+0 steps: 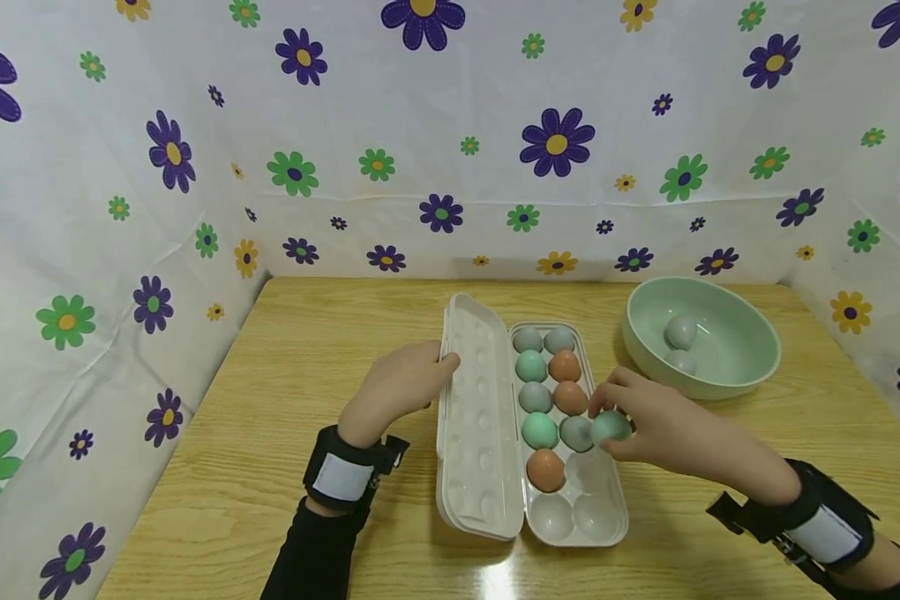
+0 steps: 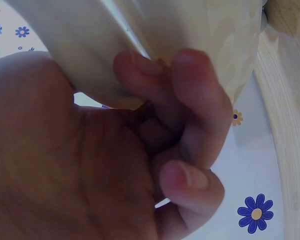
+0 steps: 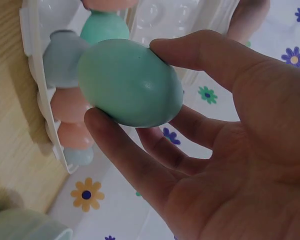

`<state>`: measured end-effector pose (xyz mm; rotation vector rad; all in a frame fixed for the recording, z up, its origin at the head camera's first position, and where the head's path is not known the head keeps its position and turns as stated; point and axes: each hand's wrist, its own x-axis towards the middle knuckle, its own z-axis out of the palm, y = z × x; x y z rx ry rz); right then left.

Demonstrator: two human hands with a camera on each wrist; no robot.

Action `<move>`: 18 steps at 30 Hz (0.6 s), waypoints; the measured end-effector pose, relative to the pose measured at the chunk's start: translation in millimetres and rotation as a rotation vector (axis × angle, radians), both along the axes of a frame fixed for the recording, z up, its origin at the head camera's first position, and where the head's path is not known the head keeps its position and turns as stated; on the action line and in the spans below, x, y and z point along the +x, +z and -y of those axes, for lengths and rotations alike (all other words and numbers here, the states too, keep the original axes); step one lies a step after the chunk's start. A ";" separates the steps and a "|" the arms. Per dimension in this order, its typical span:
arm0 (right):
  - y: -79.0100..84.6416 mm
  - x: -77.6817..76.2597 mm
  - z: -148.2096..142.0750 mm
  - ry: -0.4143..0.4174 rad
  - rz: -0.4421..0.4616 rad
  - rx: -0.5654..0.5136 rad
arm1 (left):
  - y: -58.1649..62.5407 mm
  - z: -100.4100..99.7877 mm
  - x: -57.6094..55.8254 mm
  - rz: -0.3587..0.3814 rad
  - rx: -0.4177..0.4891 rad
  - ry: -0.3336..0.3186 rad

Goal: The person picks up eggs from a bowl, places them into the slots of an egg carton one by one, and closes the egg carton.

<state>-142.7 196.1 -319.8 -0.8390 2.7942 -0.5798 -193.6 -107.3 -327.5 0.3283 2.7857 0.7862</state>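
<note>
A white egg carton (image 1: 617, 517) stands open on the table, its lid (image 1: 487, 492) raised on the left. My left hand (image 1: 399, 385) grips the lid's outer edge, thumb over the rim; in the left wrist view its fingers curl against the lid. My right hand (image 1: 648, 414) pinches a pale green egg (image 3: 130, 82) between thumb and fingertips, over the carton's right edge. Grey, green and orange eggs fill the far cups. An orange egg (image 1: 545, 470) sits in the left cup of the second row from the near end. The cup beside it and both nearest cups hold nothing.
A pale green bowl (image 1: 750, 354) stands at the back right, with two greyish eggs visible inside. Flower-patterned cloth (image 1: 495, 175) walls the wooden table (image 1: 330, 333) at the back and both sides.
</note>
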 end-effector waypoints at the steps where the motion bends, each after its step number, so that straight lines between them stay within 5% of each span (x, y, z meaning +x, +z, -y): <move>1: -1.7 1.1 1.4 0.005 0.008 -0.001 | 0.2 0.1 0.1 0.002 0.001 0.000; 10: -18.9 7.9 12.0 0.043 0.010 0.001 | 0.9 0.6 0.6 0.006 -0.002 -0.003; 18: -26.6 12.0 20.0 0.044 0.102 0.006 | 2.0 1.7 0.9 0.015 0.008 -0.004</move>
